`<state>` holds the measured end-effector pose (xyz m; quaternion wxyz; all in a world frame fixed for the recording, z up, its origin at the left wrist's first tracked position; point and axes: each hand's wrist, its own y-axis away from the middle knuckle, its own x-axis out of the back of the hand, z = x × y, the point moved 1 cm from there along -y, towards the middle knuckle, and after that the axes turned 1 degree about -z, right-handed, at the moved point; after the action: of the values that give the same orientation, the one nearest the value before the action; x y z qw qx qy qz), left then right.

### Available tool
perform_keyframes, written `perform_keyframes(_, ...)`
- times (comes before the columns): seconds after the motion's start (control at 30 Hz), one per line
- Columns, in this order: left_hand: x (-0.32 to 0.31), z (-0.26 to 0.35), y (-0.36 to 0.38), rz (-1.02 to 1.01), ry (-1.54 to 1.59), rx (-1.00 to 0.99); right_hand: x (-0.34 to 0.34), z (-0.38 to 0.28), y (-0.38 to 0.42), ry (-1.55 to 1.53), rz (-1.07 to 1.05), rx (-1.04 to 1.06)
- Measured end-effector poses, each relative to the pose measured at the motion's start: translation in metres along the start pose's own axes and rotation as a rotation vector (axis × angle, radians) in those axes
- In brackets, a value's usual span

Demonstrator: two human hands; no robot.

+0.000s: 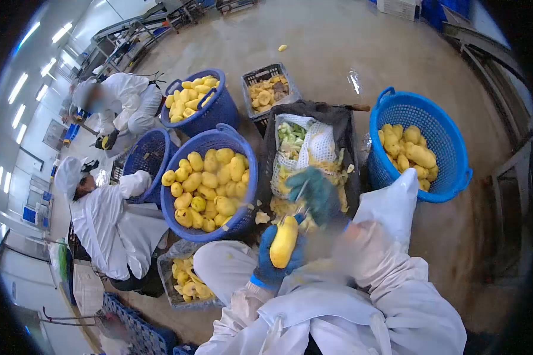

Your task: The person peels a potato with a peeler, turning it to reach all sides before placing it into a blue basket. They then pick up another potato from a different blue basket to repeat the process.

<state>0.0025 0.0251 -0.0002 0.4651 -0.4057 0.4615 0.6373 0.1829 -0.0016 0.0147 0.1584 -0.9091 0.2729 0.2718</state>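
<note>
My left hand (282, 251), in a blue glove, is wrapped round a yellow, oval peeled fruit that looks like a mango (283, 241). Just above it, my right hand (315, 195), in a dark green glove, is closed on a thin metal tool (302, 190); whether it is a knife or a peeler is not clear. Below and around my right hand is a crate lined with dark cloth (352, 148). Yellow peelings (285, 204), green scraps (291, 137) and white foam netting (318, 142) lie in it.
A blue basket of yellow fruit (247, 204) stands at my left; another blue basket (450, 142) is at right. Behind are a blue basket (226, 112) and a scrap crate (296, 92). A bagged crate (175, 296) sits by my knee. Two people in white (109, 228) work at left.
</note>
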Motion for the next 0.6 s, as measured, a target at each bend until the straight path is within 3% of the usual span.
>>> perform_keyframes(0.07,0.004,0.000,-0.007,-0.002,0.046,0.023,-0.012,-0.003,0.000,-0.016,-0.069,-0.099)
perform_keyframes(0.13,-0.011,0.002,-0.007,0.071,0.061,0.000,0.036,0.021,-0.024,-0.054,0.091,0.040)
perform_keyframes(0.23,-0.018,0.005,-0.003,0.009,0.057,-0.014,0.045,0.032,-0.028,-0.102,0.127,-0.011)
perform_keyframes(0.3,-0.008,0.001,-0.006,0.035,0.036,-0.035,0.001,0.010,-0.006,-0.104,0.001,-0.147)
perform_keyframes(0.33,-0.004,0.001,-0.007,0.059,0.012,-0.051,-0.001,0.009,-0.010,0.049,0.041,-0.064)
perform_keyframes(0.4,-0.031,-0.001,-0.015,0.315,0.000,-0.280,0.026,0.016,-0.019,0.120,0.120,0.193)
perform_keyframes(0.43,-0.041,0.000,-0.018,0.442,-0.003,-0.402,0.041,0.021,-0.022,-0.018,0.067,0.150)
perform_keyframes(0.47,-0.025,0.005,-0.014,0.245,0.111,-0.354,0.056,0.026,-0.026,-0.158,0.022,0.100)
perform_keyframes(0.5,-0.012,0.006,-0.016,0.267,0.094,-0.387,0.050,0.009,-0.029,-0.292,-0.016,0.045)
perform_keyframes(0.57,0.003,0.007,-0.022,0.303,0.054,-0.441,0.005,-0.009,0.004,0.201,0.086,0.116)
perform_keyframes(0.6,-0.010,0.010,-0.023,0.284,0.086,-0.381,-0.002,-0.002,0.010,0.194,0.153,0.011)
